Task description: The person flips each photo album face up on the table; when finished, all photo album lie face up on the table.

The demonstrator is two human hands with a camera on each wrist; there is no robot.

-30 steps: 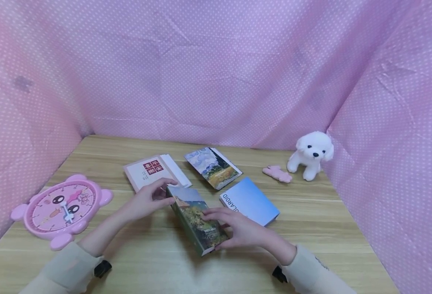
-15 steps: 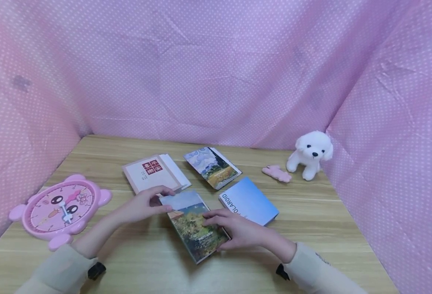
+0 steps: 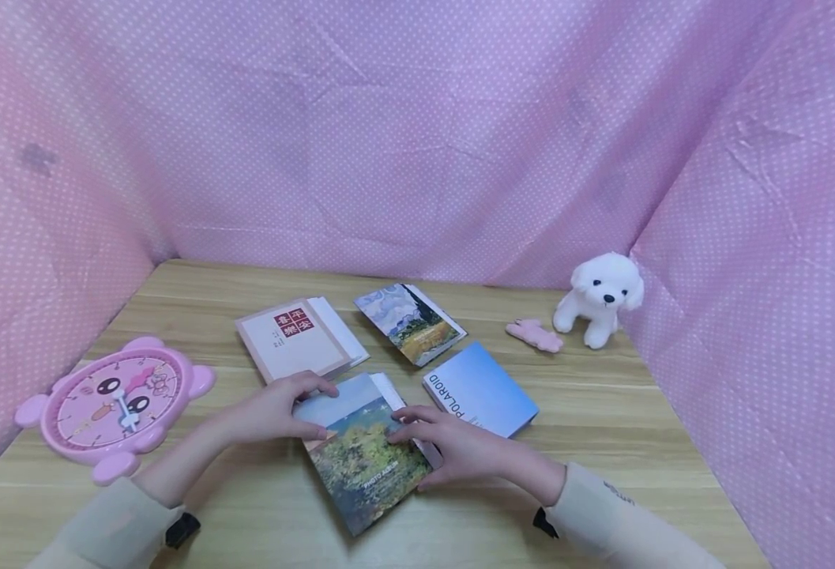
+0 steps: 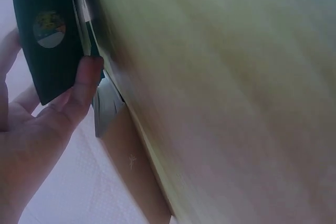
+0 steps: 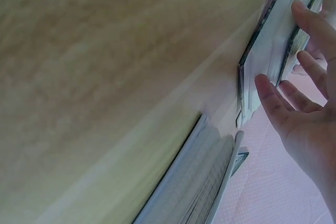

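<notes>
A photo album [image 3: 353, 474] with a landscape painting on its cover lies slanted between my two hands at the front middle of the table. My left hand [image 3: 268, 411] grips its upper left corner, thumb at the spine side. In the left wrist view the dark green spine [image 4: 50, 3] shows an oval picture, with my thumb against its edge. On the opposite side, my right hand [image 3: 460, 446] holds the album, fingers on the cover and thumb by the lower edge. The right wrist view shows those fingertips at the pale page block [image 5: 268, 51].
Behind lie a cream album [image 3: 296, 348] with red characters and another painted album [image 3: 413, 324]. A blue Polaroid album [image 3: 488, 387] is beside my right hand. Farther right are a pink flat piece [image 3: 534, 336] and a white plush dog [image 3: 602, 296]. A pink clock [image 3: 118, 403] lies left.
The album's cover has swung left and toward me, so more of its front and the white page edges show. Both hands stay on it; the left hand has moved slightly nearer.
</notes>
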